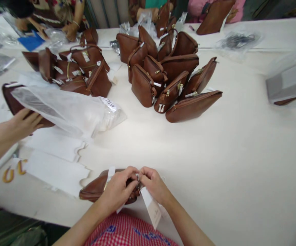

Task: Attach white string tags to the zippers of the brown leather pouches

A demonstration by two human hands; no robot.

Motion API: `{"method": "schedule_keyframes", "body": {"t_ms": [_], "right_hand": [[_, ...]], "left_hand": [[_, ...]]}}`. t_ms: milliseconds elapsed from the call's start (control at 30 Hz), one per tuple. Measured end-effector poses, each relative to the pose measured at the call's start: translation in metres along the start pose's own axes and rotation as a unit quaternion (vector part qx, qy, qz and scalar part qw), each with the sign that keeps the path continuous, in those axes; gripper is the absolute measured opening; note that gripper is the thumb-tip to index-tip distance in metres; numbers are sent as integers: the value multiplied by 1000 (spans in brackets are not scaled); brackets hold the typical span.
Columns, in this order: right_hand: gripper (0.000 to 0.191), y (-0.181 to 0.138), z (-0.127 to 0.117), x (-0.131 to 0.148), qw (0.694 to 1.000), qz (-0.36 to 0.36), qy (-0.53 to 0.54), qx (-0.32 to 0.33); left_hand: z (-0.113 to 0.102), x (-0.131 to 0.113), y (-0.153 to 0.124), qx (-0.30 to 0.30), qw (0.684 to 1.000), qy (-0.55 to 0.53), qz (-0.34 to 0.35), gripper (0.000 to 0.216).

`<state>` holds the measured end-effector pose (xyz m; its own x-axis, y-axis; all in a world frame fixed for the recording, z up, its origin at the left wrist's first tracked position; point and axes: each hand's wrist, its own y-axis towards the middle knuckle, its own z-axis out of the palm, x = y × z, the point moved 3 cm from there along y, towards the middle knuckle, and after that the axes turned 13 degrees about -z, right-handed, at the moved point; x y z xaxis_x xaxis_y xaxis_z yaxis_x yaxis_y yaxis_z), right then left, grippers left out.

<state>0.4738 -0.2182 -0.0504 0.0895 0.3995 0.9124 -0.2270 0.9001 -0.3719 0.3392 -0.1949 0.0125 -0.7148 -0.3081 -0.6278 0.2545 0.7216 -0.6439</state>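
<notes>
near edge: a brown bag (pixel 96 188) lies flat on the white table (pixel 240 153), just in front of the person's checked red clothing.
left hand (pixel 117 188): rests on top of the bag, fingers curled down and pinched together at its zip end.
right hand (pixel 154 184): fingertips closed tight against the left hand's, on a small metal piece between them; what kind of piece is too small to tell.
paper tag (pixel 151 206): hangs below the right hand, off the table edge.
step in hand: seemingly fastening the tag to the bag's zip pull.
next move calls for: a fine, steady pinch from both hands, with the bag kept still beneath.
left of the bag: white paper cut-outs (pixel 55 160), orange-handled snips (pixel 13 172).
further left: another person's hand (pixel 22 123) on a clear plastic sack (pixel 68 109).
middle: a heap of brown bags (pixel 168 78), a second heap (pixel 73 70).
far edge: other people seated, holding more bags.
</notes>
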Motion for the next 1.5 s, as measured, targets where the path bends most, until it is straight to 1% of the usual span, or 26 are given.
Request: {"method": "schedule_keyframes", "body": {"t_ms": [67,133,267,333,533,700,800,867,933,1000,1033,1067,1133,1167,1200,1233,1300,1400,1500], "right_hand": [[19,-3,3,1,1000,-14,1,-19],[20,-4,5,2,999,-28,2,-38],[18,-8,5,7,996,-55,4,-72],[19,-10,4,9,994,-67,8,-86],[29,-18,6,5,988,-91,50,-112],[33,-25,1,-1,972,-128,49,-193],[34,-37,-9,3,953,-182,-20,-241],[33,-47,-13,6,933,-231,-85,-264],[31,-54,-14,6,915,-273,-133,-266],[30,-56,-12,3,901,-310,-164,-257],[30,-56,-10,2,894,-328,-177,-249],[29,-55,-9,1,886,-346,-191,-243],[29,-52,-7,1,863,-390,-221,-233],[30,-50,-7,2,850,-413,-235,-227],[30,-49,-8,3,837,-435,-249,-218],[32,-47,-9,3,826,-455,-260,-206],[34,-44,-11,3,812,-482,-276,-180],[36,-40,-14,2,810,-484,-298,-143],[35,-37,-16,2,812,-480,-304,-135]], "left_hand": [[2,-2,0,-10,1000,-14,-10,16],[5,-4,0,-33,999,-17,-7,15],[9,-8,-1,-90,995,23,24,14],[11,-8,-1,-107,993,41,30,10],[15,-5,-1,-121,990,59,32,13],[8,-9,-3,-122,990,54,52,13],[-1,-15,-13,-129,989,31,71,14],[-3,-18,-22,-110,991,-29,75,14],[2,-19,-31,-55,991,-101,66,13],[11,-20,-36,2,990,-133,54,11],[15,-20,-38,13,990,-129,52,10],[18,-21,-39,9,992,-113,54,9],[20,-25,-39,-25,996,-52,62,13],[20,-28,-39,-35,997,-15,66,18],[19,-32,-39,-32,997,21,70,22],[19,-35,-39,-13,996,52,71,26],[18,-40,-37,43,994,83,64,28],[19,-40,-30,100,990,90,32,22],[22,-35,-19,136,988,78,10,18]]}}
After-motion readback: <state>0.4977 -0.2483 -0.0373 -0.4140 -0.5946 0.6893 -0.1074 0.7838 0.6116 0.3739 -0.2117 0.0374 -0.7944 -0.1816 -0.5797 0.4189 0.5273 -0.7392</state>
